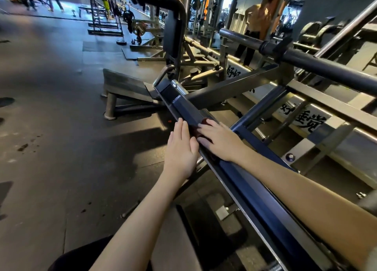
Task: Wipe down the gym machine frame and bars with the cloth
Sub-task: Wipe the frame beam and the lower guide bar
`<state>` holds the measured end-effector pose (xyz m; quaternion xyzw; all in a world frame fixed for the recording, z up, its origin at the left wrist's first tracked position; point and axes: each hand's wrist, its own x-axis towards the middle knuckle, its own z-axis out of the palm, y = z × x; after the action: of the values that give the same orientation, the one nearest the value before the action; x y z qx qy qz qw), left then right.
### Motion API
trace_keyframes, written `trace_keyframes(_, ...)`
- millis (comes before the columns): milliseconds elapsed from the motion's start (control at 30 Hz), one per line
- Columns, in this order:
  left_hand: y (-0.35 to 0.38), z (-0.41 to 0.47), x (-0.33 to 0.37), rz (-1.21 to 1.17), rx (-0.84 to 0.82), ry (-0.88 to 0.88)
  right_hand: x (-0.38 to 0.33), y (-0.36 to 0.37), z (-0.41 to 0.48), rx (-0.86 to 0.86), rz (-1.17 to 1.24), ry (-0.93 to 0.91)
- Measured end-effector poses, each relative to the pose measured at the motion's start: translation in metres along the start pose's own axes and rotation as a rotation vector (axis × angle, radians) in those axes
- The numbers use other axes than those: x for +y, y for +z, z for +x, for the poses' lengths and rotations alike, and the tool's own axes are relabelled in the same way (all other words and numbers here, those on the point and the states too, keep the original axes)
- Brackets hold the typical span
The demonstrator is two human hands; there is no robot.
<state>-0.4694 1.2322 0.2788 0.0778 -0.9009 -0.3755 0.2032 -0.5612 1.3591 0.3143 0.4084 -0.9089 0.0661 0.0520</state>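
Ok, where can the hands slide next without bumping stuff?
The beam ahead of the left hand and right hand is bare up to the chrome rod. The floor left of it is open. Right of it, crossbars crowd in.

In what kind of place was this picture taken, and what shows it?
Very likely a gym: a sloped steel machine frame in front, a thick loading bar at upper right, and weight plates on racks across the rubber floor.
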Motion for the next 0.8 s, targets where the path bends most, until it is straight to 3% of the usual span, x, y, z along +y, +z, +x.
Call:
trace_keyframes(100,-0.003,-0.001,0.003,-0.012,-0.005,-0.001,-0.001,0.003,0.002,0.016,0.077,0.032)
trace_keyframes(233,-0.004,-0.003,0.006,-0.019,-0.012,-0.006,0.007,-0.005,-0.063,-0.004,0.188,-0.014)
trace_keyframes(367,-0.005,-0.003,0.008,-0.023,-0.018,-0.030,0.009,-0.011,-0.096,-0.010,0.103,-0.029)
trace_keyframes(600,-0.006,-0.005,0.008,-0.043,-0.003,-0.026,-0.011,-0.004,-0.031,0.025,0.027,0.069)
trace_keyframes(800,-0.005,-0.006,0.008,-0.063,-0.004,-0.029,0.000,-0.026,-0.124,-0.067,0.057,-0.018)
